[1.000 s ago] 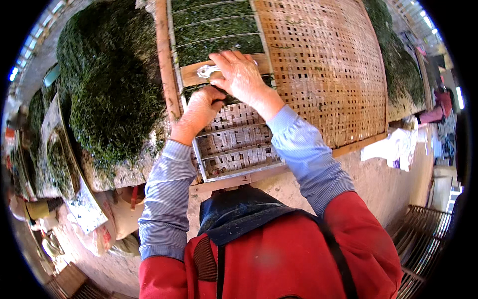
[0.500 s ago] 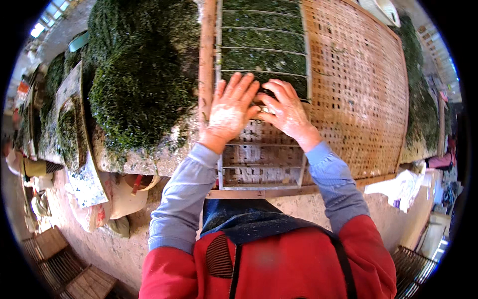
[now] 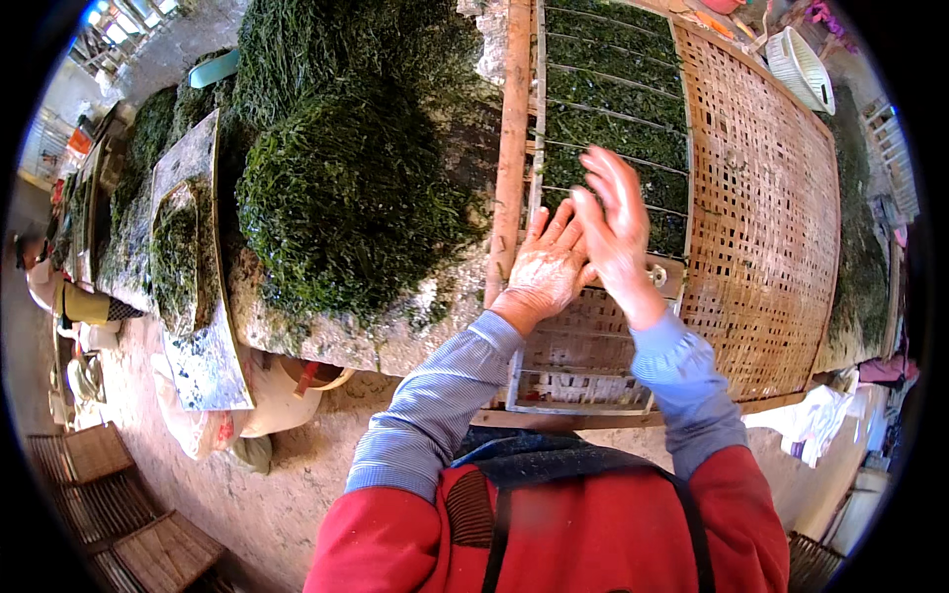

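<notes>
Lengthwise, the slatted frame (image 3: 539, 128) points forward.

Bright openings (image 3: 119, 28) glow at upper left; slatted racks (image 3: 77, 501) border the brownish floor (image 3: 297, 494).

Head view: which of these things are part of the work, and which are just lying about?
Apparently in use:
left hand
right hand
crossbarred frame
green strands inside it
woven mat beneath
wooden block
probably the green heap

Apparently just lying about:
white basket
white bundle
</notes>
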`<state>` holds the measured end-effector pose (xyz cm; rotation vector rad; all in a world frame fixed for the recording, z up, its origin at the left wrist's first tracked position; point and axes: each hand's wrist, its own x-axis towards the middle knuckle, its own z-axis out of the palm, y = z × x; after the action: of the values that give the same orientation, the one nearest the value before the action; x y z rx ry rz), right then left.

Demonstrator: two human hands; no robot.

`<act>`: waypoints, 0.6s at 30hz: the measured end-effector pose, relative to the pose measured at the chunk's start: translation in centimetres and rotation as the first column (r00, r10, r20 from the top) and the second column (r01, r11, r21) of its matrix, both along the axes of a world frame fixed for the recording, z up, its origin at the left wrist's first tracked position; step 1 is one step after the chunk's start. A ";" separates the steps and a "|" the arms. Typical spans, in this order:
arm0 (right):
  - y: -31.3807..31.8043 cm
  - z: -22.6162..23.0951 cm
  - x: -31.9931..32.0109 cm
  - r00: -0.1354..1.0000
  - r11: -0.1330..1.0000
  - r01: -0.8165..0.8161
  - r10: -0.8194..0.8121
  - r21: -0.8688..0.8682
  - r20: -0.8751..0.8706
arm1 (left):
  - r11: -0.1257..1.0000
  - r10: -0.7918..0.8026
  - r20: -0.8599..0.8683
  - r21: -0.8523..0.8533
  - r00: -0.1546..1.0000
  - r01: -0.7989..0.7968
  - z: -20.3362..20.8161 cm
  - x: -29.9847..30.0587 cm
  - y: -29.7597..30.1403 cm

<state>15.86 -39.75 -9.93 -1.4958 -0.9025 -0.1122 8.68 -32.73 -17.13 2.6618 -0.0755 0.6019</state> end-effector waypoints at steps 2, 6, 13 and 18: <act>5.4 0.5 -2.0 0.977 0.998 -0.046 0.038 -0.032 -0.211 | 0.981 -0.008 0.036 -0.196 0.999 0.015 0.3 -1.7 1.9; 13.5 -7.2 -4.0 0.992 0.930 -0.093 0.055 -0.354 -0.116 | 0.948 0.265 -0.116 0.214 0.957 -0.237 -1.1 -7.5 11.7; 21.5 -9.0 -8.5 0.999 0.352 -0.013 0.039 -0.936 0.001 | 0.877 0.377 -0.131 0.369 0.917 -0.308 -0.1 -16.4 25.3; 25.0 -12.8 -5.6 0.975 0.438 0.199 -0.003 -0.877 0.220 | 0.912 0.315 -0.189 0.330 0.930 -0.242 0.3 -17.5 26.3</act>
<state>10.26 -14.80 -22.72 -2.6064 -1.0888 0.1936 -8.78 -6.46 -16.79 3.0527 0.3155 0.3723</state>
